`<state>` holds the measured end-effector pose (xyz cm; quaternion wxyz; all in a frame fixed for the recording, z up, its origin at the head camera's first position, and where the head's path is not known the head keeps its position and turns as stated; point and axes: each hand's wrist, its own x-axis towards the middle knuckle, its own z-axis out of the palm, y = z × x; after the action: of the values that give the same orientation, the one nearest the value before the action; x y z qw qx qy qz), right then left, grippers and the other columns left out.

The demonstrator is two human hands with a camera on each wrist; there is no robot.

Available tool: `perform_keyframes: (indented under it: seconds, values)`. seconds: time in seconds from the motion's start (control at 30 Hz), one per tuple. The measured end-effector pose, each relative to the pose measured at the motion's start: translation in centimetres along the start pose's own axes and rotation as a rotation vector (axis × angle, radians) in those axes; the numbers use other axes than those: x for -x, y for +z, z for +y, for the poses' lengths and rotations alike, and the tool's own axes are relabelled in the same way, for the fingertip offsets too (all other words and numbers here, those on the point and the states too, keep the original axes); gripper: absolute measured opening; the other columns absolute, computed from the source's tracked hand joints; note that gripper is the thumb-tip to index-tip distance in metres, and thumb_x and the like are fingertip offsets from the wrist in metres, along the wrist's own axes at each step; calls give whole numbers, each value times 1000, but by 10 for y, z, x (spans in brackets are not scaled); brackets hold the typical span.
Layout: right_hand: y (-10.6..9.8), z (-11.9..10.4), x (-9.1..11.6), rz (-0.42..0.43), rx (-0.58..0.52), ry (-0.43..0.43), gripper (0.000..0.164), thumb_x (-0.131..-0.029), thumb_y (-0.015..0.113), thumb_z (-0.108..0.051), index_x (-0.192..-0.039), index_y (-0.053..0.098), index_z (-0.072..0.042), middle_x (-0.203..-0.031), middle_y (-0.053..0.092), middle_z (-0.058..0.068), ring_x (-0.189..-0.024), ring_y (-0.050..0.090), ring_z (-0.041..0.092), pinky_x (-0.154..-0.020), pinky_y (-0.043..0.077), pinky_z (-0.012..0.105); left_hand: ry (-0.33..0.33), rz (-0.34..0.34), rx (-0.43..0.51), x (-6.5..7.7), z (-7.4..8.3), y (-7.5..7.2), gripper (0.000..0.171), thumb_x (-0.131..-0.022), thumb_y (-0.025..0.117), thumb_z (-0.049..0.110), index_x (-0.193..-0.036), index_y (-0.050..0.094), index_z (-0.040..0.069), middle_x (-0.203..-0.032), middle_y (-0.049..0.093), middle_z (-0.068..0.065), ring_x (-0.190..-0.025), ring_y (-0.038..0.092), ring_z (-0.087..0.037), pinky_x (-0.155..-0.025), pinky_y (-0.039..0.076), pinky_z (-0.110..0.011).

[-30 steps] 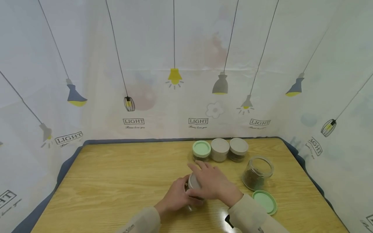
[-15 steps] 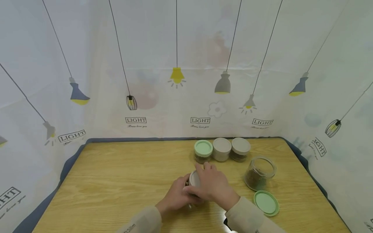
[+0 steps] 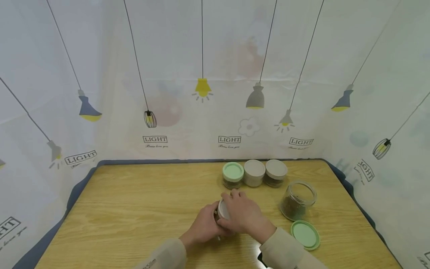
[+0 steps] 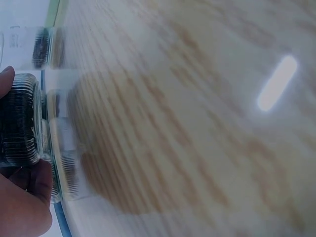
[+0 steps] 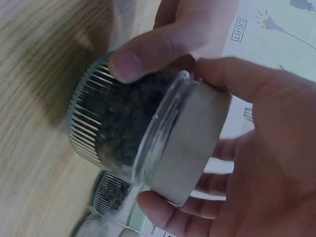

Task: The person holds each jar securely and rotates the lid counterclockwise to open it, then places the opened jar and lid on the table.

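Note:
A ribbed glass jar full of small dark bean-like pieces is held tilted above the table, with a whitish lid on its mouth. My left hand grips the jar's body, its thumb lying along the glass in the right wrist view. Around the lid's rim curl the thumb and fingers of my right hand. From the head, both hands hide most of the jar; only part of the lid's top shows. In the left wrist view the jar's dark side appears at the left edge beside my fingers.
At the back stand a green-lidded jar and two white-lidded jars, one beside the other. To the right is a larger lidless glass jar, partly filled with something dark. A green lid lies in front of it.
My right hand's fingers, more spread a second ago, have drawn in and turned around the lid. My left hand keeps its grip on the jar in nearly the same place.

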<state>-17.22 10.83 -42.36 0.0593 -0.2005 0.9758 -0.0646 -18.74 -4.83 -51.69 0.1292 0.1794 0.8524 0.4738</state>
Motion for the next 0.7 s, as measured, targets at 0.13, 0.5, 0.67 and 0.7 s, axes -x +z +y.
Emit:
perform_keyframes:
  seconds: [0.13,0.5,0.67,0.7]
  values:
    - [-2,5,0,-31,-15,-89,69,-80,74,-41,-138,49,-14,-128,54,11,-116,53,32,-80,54,45,24,-4,7,2,0,0,84,-67,85,49,-137,50,17,-126,63,3,-114,60,-13,-100,48,-39]
    - [-15,12,2,-86,-117,-188,99,-69,86,-43,-149,35,-17,-154,35,14,-137,38,40,-94,44,63,45,5,-36,2,2,-1,87,-70,81,55,-139,49,14,-126,63,2,-113,60,-14,-97,49,-38]
    - [-17,9,4,8,-66,-66,93,-76,68,-67,-149,38,-17,-146,43,18,-126,49,42,-87,48,59,32,-12,9,2,3,-3,85,-72,81,54,-141,47,17,-125,63,3,-111,61,-14,-92,52,-34]
    - [-16,8,4,19,-51,-34,92,-77,64,-70,-147,39,-16,-141,46,18,-122,52,41,-85,50,58,32,-18,21,3,3,-3,85,-72,81,53,-141,47,18,-126,63,3,-111,61,-14,-91,52,-33]
